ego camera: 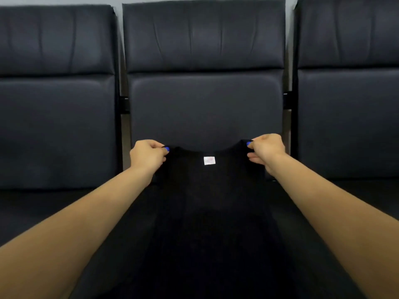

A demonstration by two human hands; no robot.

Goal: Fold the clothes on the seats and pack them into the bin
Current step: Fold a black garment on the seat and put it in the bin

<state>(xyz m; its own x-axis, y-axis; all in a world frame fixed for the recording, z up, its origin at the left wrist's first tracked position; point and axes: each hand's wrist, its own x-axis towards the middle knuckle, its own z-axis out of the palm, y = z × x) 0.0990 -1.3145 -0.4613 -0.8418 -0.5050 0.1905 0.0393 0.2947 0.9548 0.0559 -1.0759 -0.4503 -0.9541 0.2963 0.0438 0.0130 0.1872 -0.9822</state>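
A black sleeveless cotton top (210, 212) is stretched out in front of the middle seat (206, 108) of a row of three dark padded leatherette seats. Its long axis runs from the person toward the seat back, neckline at the far end and the body of the garment trailing back toward the near edge of the view, where the dark cloth blends with the seat cushion and the hem cannot be made out. A small white neck label (209, 160) sits just below the scooped neckline, on the centre line.

The left hand (146, 155) pinches the left shoulder strap between thumb and curled fingers; the right hand (266, 151) pinches the right strap the same way. Both hands are level with each other, well apart, keeping the neckline taut between them. Blue-painted nails show at each grip. The left seat (56, 126) and right seat (347, 121) flank the middle one.
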